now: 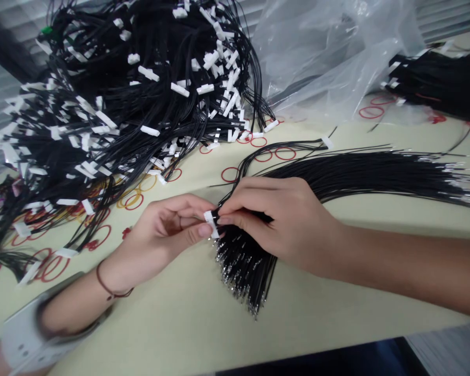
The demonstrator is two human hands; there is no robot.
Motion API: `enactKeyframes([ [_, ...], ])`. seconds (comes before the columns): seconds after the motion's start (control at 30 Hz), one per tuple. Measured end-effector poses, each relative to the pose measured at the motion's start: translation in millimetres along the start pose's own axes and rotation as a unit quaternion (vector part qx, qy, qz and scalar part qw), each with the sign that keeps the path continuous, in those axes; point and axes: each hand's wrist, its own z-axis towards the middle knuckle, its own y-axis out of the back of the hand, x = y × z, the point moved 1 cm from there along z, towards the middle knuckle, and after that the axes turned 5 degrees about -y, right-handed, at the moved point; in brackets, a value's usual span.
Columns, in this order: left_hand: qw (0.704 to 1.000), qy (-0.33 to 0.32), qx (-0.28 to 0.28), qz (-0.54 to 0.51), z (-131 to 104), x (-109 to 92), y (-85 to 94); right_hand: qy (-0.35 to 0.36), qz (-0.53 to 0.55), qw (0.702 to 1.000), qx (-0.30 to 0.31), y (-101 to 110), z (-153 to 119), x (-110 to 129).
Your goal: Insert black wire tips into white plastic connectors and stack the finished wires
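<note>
A small white connector (212, 224) is pinched between the thumb and fingers of my left hand (168, 235). My right hand (278, 219) is closed with thumb and forefinger on a thin black wire, right beside the connector; the wire's tip is too small to make out. Under my right hand lies a thick bundle of black wires (337, 175). Its near end, with bare silvery metal terminals (241, 274), fans out below my fingers, while the far end reaches to the right.
A large heap of black wires with white connectors (149, 73) fills the back left. Red rubber bands (285, 153) are scattered across the pale table (317, 318). A clear plastic bag (329, 57) sits at the back, and another black wire bundle (442, 83) at the back right.
</note>
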Motion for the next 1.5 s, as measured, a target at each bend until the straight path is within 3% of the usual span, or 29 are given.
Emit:
enactKeyframes([
  [0.13,0.999,-0.001,-0.003,0.043,-3,-1,-3.8,0.009,0.005,1.000,0.002,-4,-3,-1],
  [0.3,0.997,-0.033,-0.009,0.071,-5,-4,-7.7,0.070,0.015,0.997,0.018,-3,-4,1],
  [0.5,0.997,-0.029,-0.038,0.061,-1,-3,-2.0,0.139,-0.130,0.981,0.032,11,6,-3],
  [0.67,0.996,-0.002,-0.072,0.055,1,1,5.8,0.129,-0.071,0.953,0.264,21,8,-10],
  [0.77,0.996,0.001,-0.068,0.054,2,2,6.5,0.079,-0.051,0.946,0.310,21,5,-11],
  [1.03,0.997,0.034,-0.057,0.040,2,2,7.6,0.007,-0.016,0.950,0.312,23,4,-7],
  [1.17,0.997,0.047,-0.048,0.030,2,5,10.2,-0.040,-0.006,0.960,0.276,22,5,-6],
  [1.5,0.998,0.020,-0.046,0.036,2,8,12.2,-0.021,-0.045,0.981,0.186,13,4,-9],
])
